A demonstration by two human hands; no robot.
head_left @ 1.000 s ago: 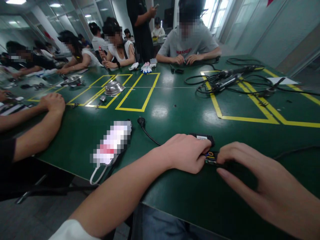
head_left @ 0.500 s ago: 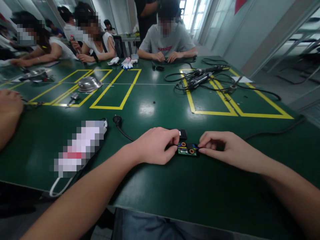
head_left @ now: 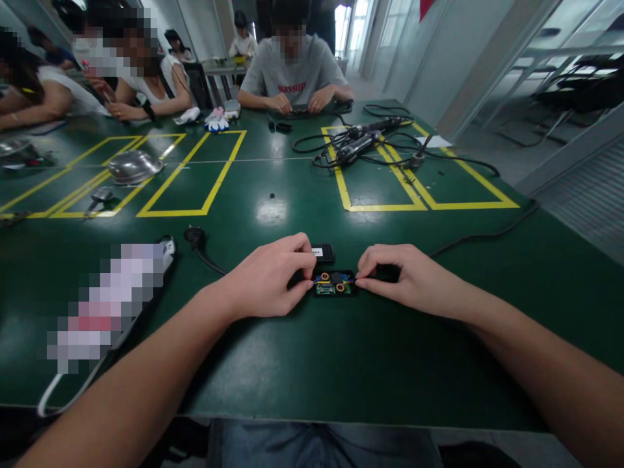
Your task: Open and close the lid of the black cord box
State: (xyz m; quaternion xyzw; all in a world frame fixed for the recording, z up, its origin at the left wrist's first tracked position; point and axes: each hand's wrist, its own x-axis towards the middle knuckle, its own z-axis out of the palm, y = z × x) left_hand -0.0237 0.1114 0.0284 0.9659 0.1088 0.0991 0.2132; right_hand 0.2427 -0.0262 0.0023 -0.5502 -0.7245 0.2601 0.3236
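Observation:
A small green circuit board (head_left: pixel 326 288) with two copper-coloured ring coils lies in an open black plastic case (head_left: pixel 336 294) on the table. Blue and yellow wires show at its ends. At the left end, my left hand (head_left: pixel 277 276) is closed, thumb and forefinger pinching the wires there. My right hand (head_left: pixel 409 279) pinches the wires at the opposite end. The fingers partly hide both wire ends. Just behind the case lies a black ribbed cover (head_left: pixel 324 253) with a white label. A black cord with a plug (head_left: pixel 195 237) runs toward my left hand.
A blurred-out long package (head_left: pixel 112 299) lies left of my left forearm. Farther back are a metal bowl (head_left: pixel 134 167), tangled black tools with cords (head_left: pixel 358 146) and yellow tape rectangles. Another cord (head_left: pixel 487 235) crosses the right side. Several people sit around the green table (head_left: pixel 302 370).
The view has swung right, so everything sits farther left. The circuit board now shows within the black case, and the cover behind is more exposed. Both hands keep their pinch.

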